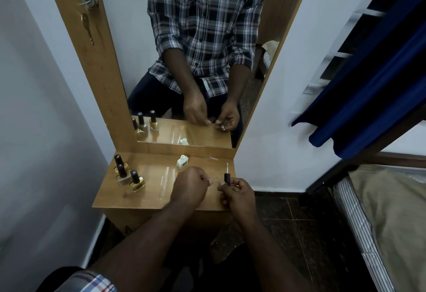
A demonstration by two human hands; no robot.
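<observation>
The mirror [129, 38] rises behind the open white bottle [182, 162], and the table [108, 199] it stands on spreads toward me. My left hand [190, 186], just in front of that bottle, is curled into a fist with nothing in it that I can see. My right hand [238, 196], in front and to the right of the bottle, pinches the polish brush [227, 177] by its black cap, bristles up. Three capped bottles [129, 176] stand well left of the white one. The brush should be light and stiff at the cap. Its tip would smear, so the cap is where I hold it.
</observation>
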